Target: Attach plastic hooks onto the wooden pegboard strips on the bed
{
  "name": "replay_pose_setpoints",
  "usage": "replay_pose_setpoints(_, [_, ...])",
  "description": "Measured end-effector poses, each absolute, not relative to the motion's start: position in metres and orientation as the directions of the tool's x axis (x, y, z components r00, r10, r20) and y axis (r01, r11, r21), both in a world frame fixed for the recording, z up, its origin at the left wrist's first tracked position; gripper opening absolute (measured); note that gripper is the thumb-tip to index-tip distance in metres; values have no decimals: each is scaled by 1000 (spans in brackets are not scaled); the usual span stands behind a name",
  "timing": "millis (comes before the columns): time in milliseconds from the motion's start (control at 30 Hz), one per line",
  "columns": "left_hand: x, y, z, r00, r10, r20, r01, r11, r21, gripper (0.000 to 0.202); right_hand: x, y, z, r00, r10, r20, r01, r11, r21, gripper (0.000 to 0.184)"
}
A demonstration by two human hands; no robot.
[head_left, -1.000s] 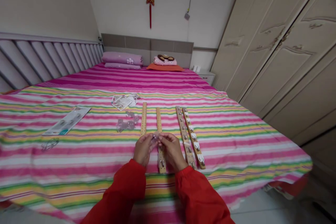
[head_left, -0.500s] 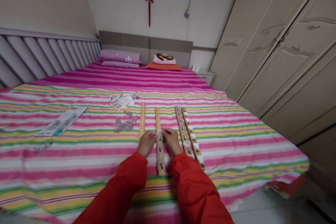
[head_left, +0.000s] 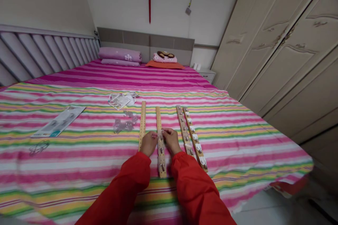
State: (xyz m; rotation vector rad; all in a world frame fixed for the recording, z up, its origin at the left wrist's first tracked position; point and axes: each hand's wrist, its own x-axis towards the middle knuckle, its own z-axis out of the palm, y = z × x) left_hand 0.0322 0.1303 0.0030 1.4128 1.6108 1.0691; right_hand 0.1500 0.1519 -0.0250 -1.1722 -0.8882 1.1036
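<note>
L hand (head_left: 149, 143) & R hand (head_left: 171, 140) pinch a small clear plastic hook (head_left: 160, 133) together, fingertips closed on it, over a long pale wooden strip w/ holes (head_left: 160, 137) lying flat on the striped cloth bedspread (head_left: 79, 154). Similar perforated wooden strip (head_left: 142, 121) just beside.

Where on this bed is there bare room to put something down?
Bare striped bedspread lies right of the hook-fitted strips, and between the pillows and the packets. It is crowded around both hands, among the wooden strips and loose hooks.
</note>
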Motion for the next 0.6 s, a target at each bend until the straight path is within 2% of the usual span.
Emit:
replay_pose_setpoints(267, [34,129,4,-179,983,27,466,61,883,16,149,153,-28,248,968,-38,-203,13,-979,21])
replay_pose_setpoints(433, [34,127,6,-130,990,54,455,12,891,34,149,153,-27,242,968,-72,-217,-18,-976,20])
replay_pose_setpoints(600, [33,128,6,-75,992,97,436,-55,898,34,150,158,-28,251,960,-120,-226,-62,-972,34])
